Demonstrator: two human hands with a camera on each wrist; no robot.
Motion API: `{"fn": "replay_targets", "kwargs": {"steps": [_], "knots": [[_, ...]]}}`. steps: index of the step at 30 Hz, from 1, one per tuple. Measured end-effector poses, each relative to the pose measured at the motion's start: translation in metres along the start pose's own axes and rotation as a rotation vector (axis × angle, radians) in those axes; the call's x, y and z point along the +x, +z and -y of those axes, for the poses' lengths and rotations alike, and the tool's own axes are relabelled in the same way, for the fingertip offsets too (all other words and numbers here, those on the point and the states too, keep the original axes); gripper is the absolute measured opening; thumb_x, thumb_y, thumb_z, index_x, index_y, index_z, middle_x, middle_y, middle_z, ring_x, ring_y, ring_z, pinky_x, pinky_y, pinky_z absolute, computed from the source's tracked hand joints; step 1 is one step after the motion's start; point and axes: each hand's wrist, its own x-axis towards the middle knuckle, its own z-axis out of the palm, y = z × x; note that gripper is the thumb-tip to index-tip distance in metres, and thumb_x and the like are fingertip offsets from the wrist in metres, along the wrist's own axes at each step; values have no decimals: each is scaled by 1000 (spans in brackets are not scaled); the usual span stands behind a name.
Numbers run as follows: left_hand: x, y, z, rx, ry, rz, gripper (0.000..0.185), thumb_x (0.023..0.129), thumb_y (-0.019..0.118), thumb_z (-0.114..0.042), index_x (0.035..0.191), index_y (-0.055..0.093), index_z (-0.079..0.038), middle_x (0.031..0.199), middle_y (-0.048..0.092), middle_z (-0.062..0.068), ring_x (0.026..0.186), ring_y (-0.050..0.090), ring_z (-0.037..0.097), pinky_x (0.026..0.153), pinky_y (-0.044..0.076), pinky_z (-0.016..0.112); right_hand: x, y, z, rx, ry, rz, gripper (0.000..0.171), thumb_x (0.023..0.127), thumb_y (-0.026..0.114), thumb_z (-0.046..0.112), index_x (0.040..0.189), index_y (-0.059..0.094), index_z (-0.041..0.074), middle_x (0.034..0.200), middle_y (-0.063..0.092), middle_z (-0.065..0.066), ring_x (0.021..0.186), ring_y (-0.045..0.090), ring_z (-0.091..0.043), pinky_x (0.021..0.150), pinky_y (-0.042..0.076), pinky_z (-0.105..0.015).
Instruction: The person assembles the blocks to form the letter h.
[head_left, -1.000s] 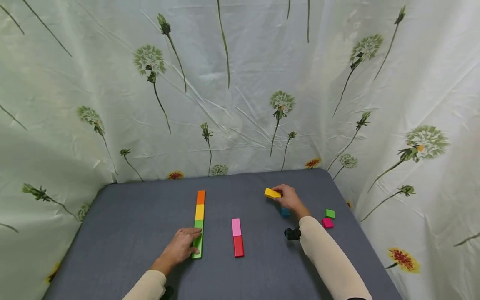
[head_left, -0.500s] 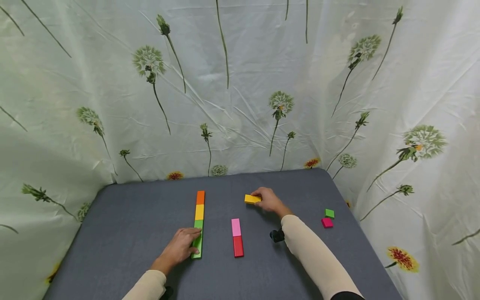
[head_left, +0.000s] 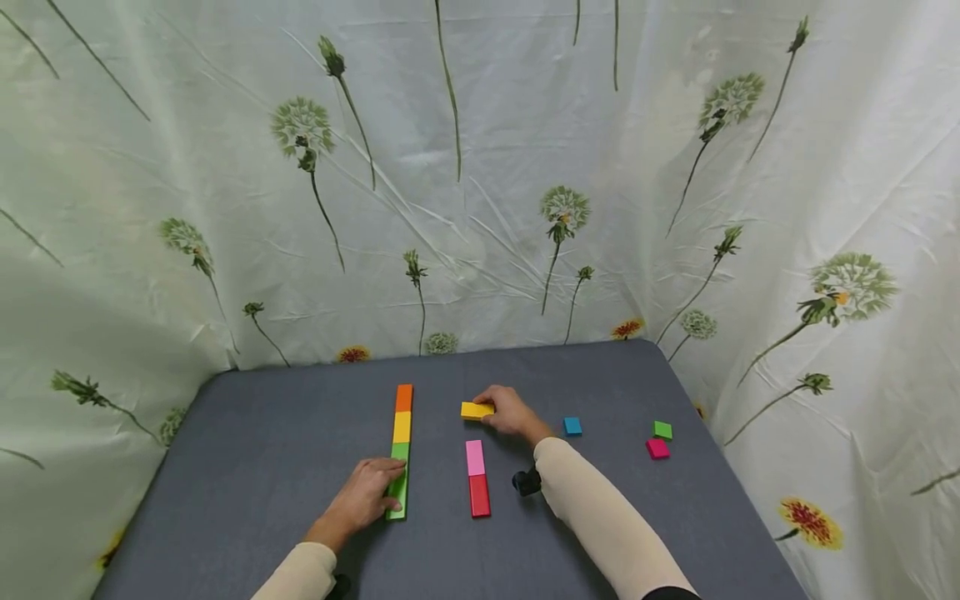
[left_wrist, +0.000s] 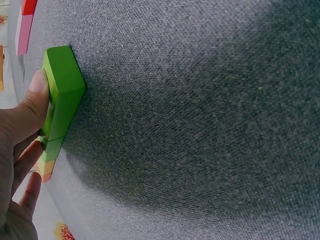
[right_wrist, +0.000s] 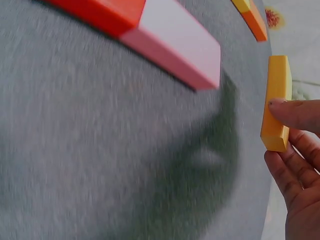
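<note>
My right hand [head_left: 492, 411] pinches a yellow block [head_left: 476, 409] just above the grey table [head_left: 262, 450], beyond the far end of a pink block [head_left: 474, 457] that joins a red block [head_left: 478, 495]. In the right wrist view the yellow block [right_wrist: 278, 95] sits between thumb and fingers [right_wrist: 295, 172], past the pink block [right_wrist: 175, 42]. My left hand [head_left: 384, 490] rests flat on the near light-green block [head_left: 397, 498] of a row with green, yellow [head_left: 402, 427] and orange [head_left: 403, 397] blocks. The left wrist view shows my thumb [left_wrist: 31, 105] against that green block [left_wrist: 62, 90].
A blue block [head_left: 572, 426], a small green block [head_left: 662, 430] and a magenta block [head_left: 656, 448] lie loose at the right of the table. A flowered curtain [head_left: 480, 208] hangs round the back and sides. The table's right edge is close to the loose blocks.
My right hand has carried the yellow block leftwards, from the right part of the table to just beyond the pink block, uncovering the blue block. My left hand has stayed on the green block.
</note>
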Motion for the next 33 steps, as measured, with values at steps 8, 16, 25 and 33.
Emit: {"fn": "replay_targets", "kwargs": {"steps": [8, 16, 25, 33], "knots": [[0, 0, 0, -27, -40, 43, 54, 65, 86, -22, 107, 70, 6, 114, 68, 13, 105, 63, 29, 88, 46, 50, 10, 16, 14, 7, 0, 49, 31, 84, 70, 3, 115, 69, 2, 107, 64, -10, 98, 58, -23, 91, 48, -38], [2, -1, -1, -35, -65, 72, 53, 66, 86, -23, 108, 70, 5, 114, 68, 13, 106, 62, 29, 89, 46, 50, 13, 28, 24, 22, -11, 49, 30, 83, 70, 1, 113, 70, 2, 107, 65, -10, 99, 59, -23, 90, 48, -35], [4, -3, -1, -49, -108, 109, 53, 67, 86, -24, 109, 70, 4, 116, 68, 12, 108, 62, 28, 91, 45, 50, 20, 39, 35, -5, -17, 67, 31, 83, 70, 0, 114, 71, 4, 108, 66, -8, 101, 60, -22, 90, 48, -34], [3, -2, -1, -63, -127, 128, 53, 69, 85, -25, 111, 69, 3, 117, 68, 10, 109, 62, 28, 94, 44, 50, 28, 52, 49, -63, -37, 98, 30, 82, 73, 2, 112, 72, 6, 108, 68, -5, 101, 60, -19, 93, 47, -30]]}}
